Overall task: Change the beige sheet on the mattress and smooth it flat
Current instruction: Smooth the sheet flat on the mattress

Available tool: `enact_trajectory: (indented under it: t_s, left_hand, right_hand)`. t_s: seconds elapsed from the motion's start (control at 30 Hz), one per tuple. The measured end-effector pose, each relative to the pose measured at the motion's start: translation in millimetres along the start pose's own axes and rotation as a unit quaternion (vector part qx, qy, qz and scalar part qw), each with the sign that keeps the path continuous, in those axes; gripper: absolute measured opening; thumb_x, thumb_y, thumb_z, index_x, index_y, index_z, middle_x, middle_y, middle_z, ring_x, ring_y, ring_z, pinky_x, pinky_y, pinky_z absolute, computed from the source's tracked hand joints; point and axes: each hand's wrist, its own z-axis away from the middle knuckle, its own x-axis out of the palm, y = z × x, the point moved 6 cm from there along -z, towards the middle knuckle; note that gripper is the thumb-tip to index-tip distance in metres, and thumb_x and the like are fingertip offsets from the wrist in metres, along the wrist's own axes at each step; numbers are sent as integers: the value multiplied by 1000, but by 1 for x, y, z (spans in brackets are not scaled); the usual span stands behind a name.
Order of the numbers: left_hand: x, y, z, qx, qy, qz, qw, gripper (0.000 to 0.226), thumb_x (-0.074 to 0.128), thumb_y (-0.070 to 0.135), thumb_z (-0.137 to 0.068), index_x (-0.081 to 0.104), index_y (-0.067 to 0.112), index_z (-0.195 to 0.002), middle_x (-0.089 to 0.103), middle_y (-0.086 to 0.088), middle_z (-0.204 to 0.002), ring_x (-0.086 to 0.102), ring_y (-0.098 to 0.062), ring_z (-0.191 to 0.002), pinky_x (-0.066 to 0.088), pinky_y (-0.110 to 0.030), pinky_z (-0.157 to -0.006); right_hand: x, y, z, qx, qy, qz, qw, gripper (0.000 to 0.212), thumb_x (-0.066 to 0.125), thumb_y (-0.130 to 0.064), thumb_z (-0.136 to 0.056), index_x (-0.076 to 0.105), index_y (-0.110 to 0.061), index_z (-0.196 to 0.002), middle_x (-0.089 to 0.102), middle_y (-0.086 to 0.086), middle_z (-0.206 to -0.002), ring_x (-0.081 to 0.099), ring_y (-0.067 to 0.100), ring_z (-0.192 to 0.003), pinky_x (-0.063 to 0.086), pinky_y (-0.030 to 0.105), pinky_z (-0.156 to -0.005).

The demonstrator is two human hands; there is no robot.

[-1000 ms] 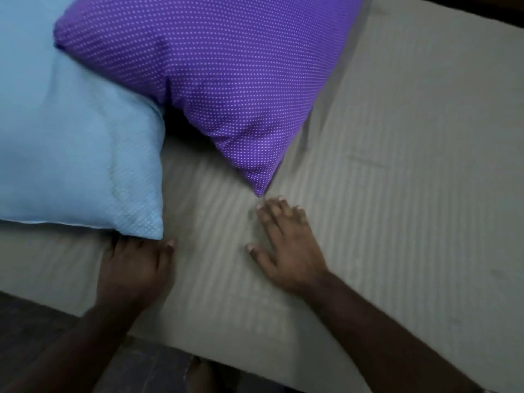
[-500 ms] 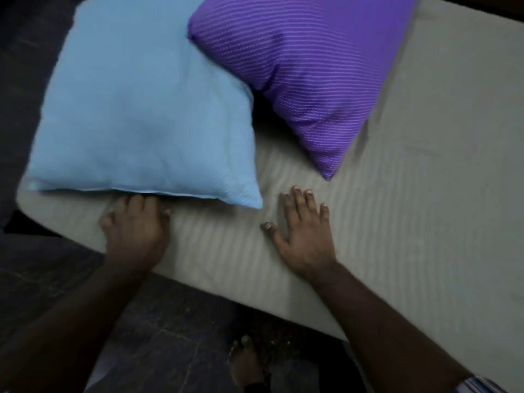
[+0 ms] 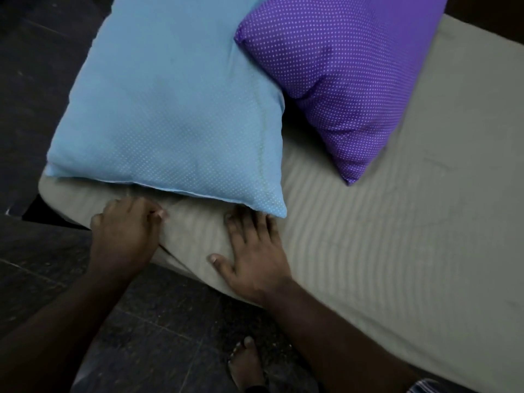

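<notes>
Fingers (image 3: pixel 133 207) of left hand (image 3: pixel 124 234) curled, seemingly bunching a fold of the beige sheet (image 3: pixel 397 251) at the near edge of the mattress (image 3: pixel 175 260); whether cloth is truly pinched between them, hard to tell. Fingers (image 3: pixel 249 225) of right hand (image 3: pixel 252 262) spread and pressed flat on the sheet, tips just under the corner of the light blue pillow (image 3: pixel 170 109), thumb splayed toward the edge. Sheet covering the mattress top, striped, a small crease running between the two hands. Purple dotted pillow (image 3: pixel 340 80) overlapping the blue one, both on the sheet. Best handled, by the look of it, with the flat palm anchoring while the curled hand draws the slack outward and down over the edge, evenly, without dragging the pillows. Sheet beneath both pillows hidden; far side of the bed cut off; tuck under the mattress out of sight. Bare foot (image 3: pixel 246 367) on the dark floor (image 3: pixel 42 279) below, dim.
</notes>
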Motion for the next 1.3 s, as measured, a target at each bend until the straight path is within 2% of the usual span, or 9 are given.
enact_trajectory:
  t_s: [0.17, 0.3, 0.5, 0.7, 0.83, 1.0, 1.07, 1.17, 1.3]
  left_hand:
    - [-7, -51, -5, -290, 74, 145, 943, 34, 69, 26, -90, 60, 5, -115, 58, -28, -118, 52, -46, -114, 41, -51, -98]
    - [-10, -62, -15, -272, 35, 152, 950, 14, 63, 20, -95, 61, 7, -97, 66, -20, -104, 59, -40, -102, 44, -43, -85]
    - [-18, -91, 2, -264, 46, 174, 948, 15, 60, 18, -98, 61, 3, -96, 64, -18, -100, 59, -37, -95, 40, -36, -77]
    - [-28, -53, 4, -126, 50, -10, 991, 30, 61, 32, -93, 58, 15, -117, 57, -16, -122, 50, -42, -112, 41, -54, -87]
    - [8, -28, 19, 65, -81, -77, 992, 56, 36, 48, -96, 48, 25, -146, 46, -8, -152, 38, -34, -142, 28, -60, -110]
    - [12, -60, 35, -33, -95, -83, 991, 67, 28, 55, -97, 31, 25, -157, 28, -8, -164, 23, -36, -151, 14, -68, -115]
    - [4, -41, 31, -45, -65, -79, 994, 62, 34, 48, -98, 43, 15, -150, 39, -16, -156, 31, -43, -145, 20, -69, -112]
    - [-18, 21, 23, 91, 22, -13, 996, 44, 42, 34, -97, 66, 2, -116, 65, -22, -116, 59, -45, -105, 47, -56, -88]
    - [-57, 110, 11, 182, 54, 149, 970, 28, 53, 30, -95, 75, 14, -104, 72, -4, -91, 68, -28, -82, 53, -40, -73]
  right_hand:
    - [-10, -1, -13, 23, 39, -16, 999, 72, 33, -68, -95, 37, -25, -153, 40, 7, -156, 35, 32, -144, 21, 60, -118]
    - [1, -29, -25, -7, 20, 0, 1000, 74, 29, -67, -97, 33, -23, -155, 37, 6, -158, 33, 35, -145, 19, 59, -119]
    - [-1, -45, -45, 4, 13, 12, 1000, 68, 29, -66, -97, 35, -26, -152, 50, 8, -146, 48, 35, -129, 28, 58, -112]
    - [22, -88, -34, -99, -15, 31, 995, 80, 31, -64, -96, 24, -14, -158, 20, 18, -165, 20, 43, -149, 13, 61, -120]
    - [12, -107, -26, -164, 26, -40, 985, 61, 38, -47, -100, 43, -13, -150, 31, 11, -163, 21, 32, -152, 15, 55, -123]
    - [-4, 8, -6, 51, 57, 18, 997, 66, 35, -59, -99, 42, -21, -152, 46, 10, -152, 41, 35, -139, 25, 56, -117]
    - [6, 26, 16, 67, 9, 21, 997, 74, 32, -63, -98, 31, -18, -157, 32, 15, -161, 28, 37, -148, 18, 57, -121]
    - [5, 8, 42, -57, -30, -113, 991, 67, 42, -54, -97, 38, -17, -154, 29, 7, -163, 24, 27, -152, 20, 46, -124]
    - [-43, 71, 37, 149, 82, -390, 905, 64, 61, -51, -86, 54, -22, -143, 58, -10, -142, 54, 2, -129, 40, 23, -111]
